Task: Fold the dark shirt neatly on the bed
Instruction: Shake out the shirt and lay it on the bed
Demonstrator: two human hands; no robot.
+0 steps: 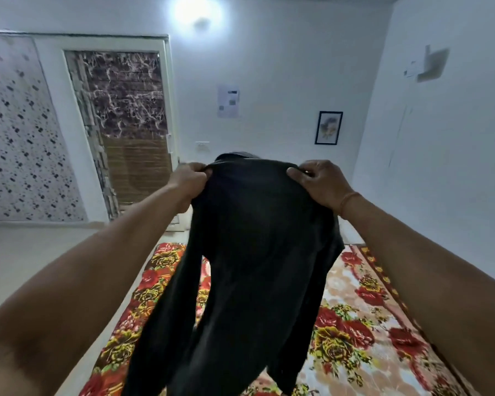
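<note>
A dark, long-sleeved shirt [257, 252] hangs in the air in front of me, held up by its shoulders. My left hand [187, 181] grips the left shoulder and my right hand [319, 181] grips the right shoulder. The body and sleeves dangle down over the bed [355, 324], which is covered by a red and yellow floral blanket. The shirt's lower hem runs out of the frame at the bottom. The collar peeks up behind the top edge between my hands.
The bed lies against the right wall [440, 167]. Pale floor [55, 252] stretches to the left of it. A door with a marbled panel [123, 124] stands at the back left, and a framed picture [328, 127] hangs on the far wall.
</note>
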